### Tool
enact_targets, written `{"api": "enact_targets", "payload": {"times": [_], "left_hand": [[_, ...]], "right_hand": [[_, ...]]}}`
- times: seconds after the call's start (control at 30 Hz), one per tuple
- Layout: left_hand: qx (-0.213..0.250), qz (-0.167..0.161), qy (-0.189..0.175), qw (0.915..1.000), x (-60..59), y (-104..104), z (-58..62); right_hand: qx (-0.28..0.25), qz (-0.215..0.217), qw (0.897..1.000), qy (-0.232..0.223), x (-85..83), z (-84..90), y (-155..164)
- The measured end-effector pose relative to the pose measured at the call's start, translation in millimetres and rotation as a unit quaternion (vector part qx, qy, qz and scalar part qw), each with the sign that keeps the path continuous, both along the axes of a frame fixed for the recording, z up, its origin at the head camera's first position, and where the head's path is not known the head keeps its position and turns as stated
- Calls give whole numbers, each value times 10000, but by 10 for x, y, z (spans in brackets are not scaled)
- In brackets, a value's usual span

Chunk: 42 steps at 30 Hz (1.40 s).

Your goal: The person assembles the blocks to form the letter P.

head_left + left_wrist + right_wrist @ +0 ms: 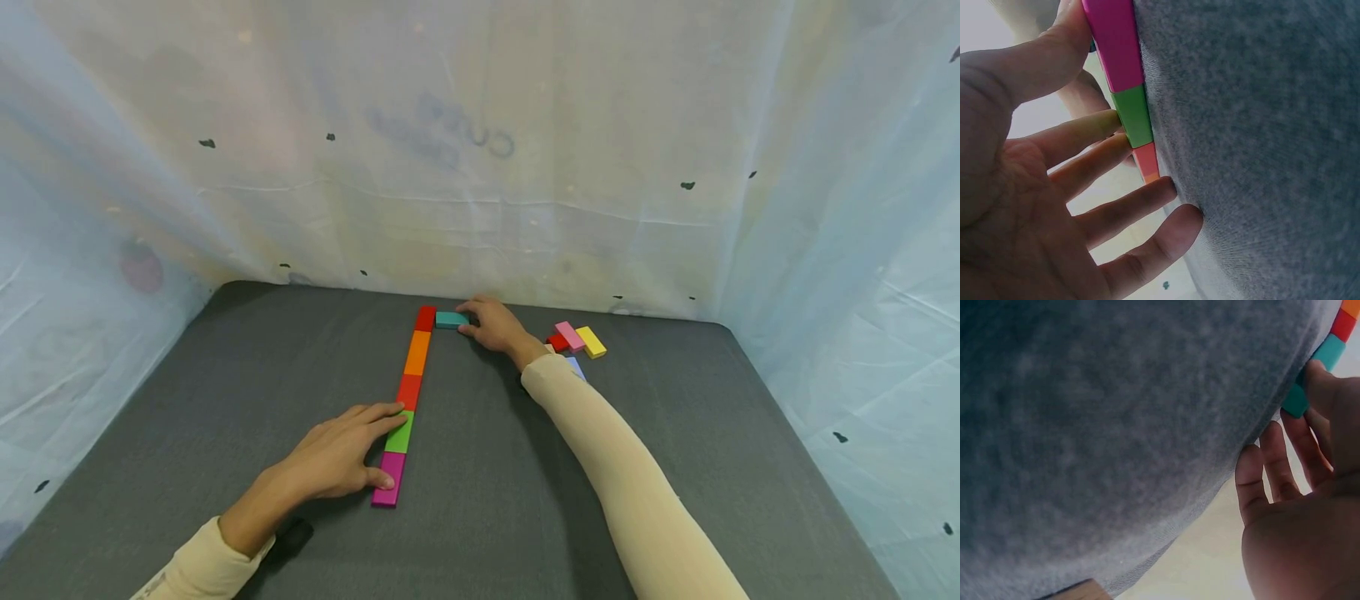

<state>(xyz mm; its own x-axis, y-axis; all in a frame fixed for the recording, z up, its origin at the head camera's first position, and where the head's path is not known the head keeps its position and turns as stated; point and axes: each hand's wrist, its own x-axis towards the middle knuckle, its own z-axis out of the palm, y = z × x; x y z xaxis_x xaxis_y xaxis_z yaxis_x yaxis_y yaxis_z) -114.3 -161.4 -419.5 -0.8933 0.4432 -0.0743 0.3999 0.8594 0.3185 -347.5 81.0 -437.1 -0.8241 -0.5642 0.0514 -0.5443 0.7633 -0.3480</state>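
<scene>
Right hand (495,325): fingers narrow, thumb and fingertips pinching one end of a teal block (447,320). Left hand (330,454): fingers spread and fairly straight, thumb on the magenta block (390,495), other fingertips at the green block (400,437); apparently steadying, not grasping.

Teal block: flat on the table (480,542), right of the row's far end, roughly square to it; free end touching or just beside the far red block (426,318), any gap too fine to tell.

Row, one, straight, end to end, near to far: magenta, green, near red block (409,392), orange block (417,353), far red block.

Step in hand, as judged: seating the teal block as a corner piece. Next move seems to call for a light nudge square against the far red block, then a clean release without disturbing the row.

Loose group, beyond the right forearm: pink block (570,336), yellow block (591,342), small red block (558,342), blue block (575,367), partly hidden.

Surround: pale hanging sheeting (480,208); cream sleeves (622,467).
</scene>
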Motion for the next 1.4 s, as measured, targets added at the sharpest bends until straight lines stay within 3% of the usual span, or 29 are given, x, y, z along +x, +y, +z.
{"api": "enact_targets", "payload": {"times": [0.73, 0.9, 1.2, 1.4], "left_hand": [[-5, -57, -72, 10000, -26, 48, 1], [-33, -62, -80, 9999, -22, 52, -17], [-27, 45, -72, 10000, -25, 25, -10], [11, 42, -140, 9999, -22, 19, -5]], "right_hand": [[-57, -97, 9999, -94, 21, 13, 92], [-324, -144, 9991, -235, 67, 68, 180], [-474, 206, 9986, -89, 202, 350, 556], [-444, -54, 9989, -167, 292, 378, 1097]]}}
